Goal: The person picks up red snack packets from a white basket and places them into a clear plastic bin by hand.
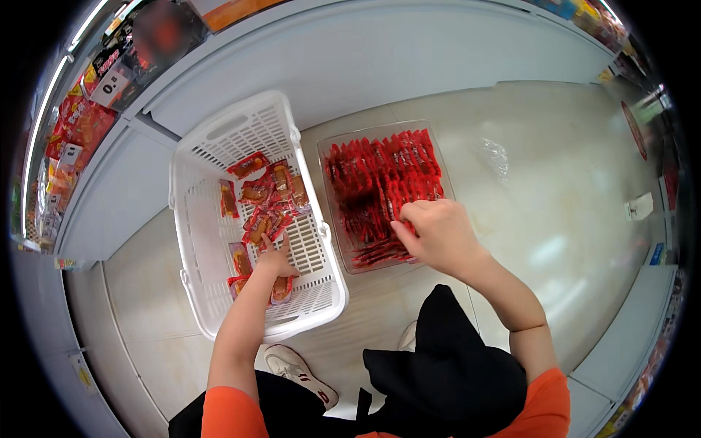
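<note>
Snack packets [264, 212], roughly ten loose in one white basket [197, 219], left hand [274, 261] pointing one finger among them, right hand [437, 232] pinching red sachets [380, 186] in one clear tray [332, 219] on the floor

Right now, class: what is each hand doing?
Left hand: open, fingers on red-and-orange snack packets in white plastic basket.
Right hand: curled over red packets; grip unclear.

The basket [198, 219] is white with a slotted grid pattern. The packets [264, 201] in it are red and orange-brown. The clear tray [332, 212] holds rows of bright red sachets [380, 182]. The floor [540, 175] is glossy pale beige. The sleeves [230, 412] are orange, the apron [453, 372] black, and the shoe [296, 369] white with red marks.
</note>
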### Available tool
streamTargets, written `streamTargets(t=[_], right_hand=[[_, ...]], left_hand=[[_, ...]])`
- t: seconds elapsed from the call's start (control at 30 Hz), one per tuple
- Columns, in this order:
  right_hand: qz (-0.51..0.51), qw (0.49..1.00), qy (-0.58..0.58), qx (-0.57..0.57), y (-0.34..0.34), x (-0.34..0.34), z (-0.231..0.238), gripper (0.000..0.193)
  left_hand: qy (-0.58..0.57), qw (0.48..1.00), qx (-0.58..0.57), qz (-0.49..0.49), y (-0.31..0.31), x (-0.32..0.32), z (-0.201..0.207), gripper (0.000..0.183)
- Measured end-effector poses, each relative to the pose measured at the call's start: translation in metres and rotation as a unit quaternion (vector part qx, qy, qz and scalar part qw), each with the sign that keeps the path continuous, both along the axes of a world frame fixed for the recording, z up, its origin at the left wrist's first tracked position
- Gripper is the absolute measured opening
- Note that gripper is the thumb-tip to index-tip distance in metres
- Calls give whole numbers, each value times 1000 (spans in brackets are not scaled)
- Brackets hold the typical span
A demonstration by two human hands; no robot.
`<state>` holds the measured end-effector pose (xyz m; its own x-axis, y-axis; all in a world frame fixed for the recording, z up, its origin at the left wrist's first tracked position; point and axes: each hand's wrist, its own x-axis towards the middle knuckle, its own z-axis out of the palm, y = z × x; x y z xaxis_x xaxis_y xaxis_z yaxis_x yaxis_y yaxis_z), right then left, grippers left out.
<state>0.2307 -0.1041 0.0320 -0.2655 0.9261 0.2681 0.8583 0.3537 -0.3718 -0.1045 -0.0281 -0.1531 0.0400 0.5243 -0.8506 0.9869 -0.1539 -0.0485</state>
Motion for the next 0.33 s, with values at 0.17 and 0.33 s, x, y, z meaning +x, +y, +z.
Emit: streamTargets(t=[0.17, 0.33], right_hand=[[-87, 989, 116, 3, -40, 23, 56, 12], [-120, 929, 171, 306, -86, 43, 124, 24]], left_hand=[[46, 998, 13, -28, -1, 3, -14, 131], [87, 996, -17, -29, 4, 15, 6, 131]])
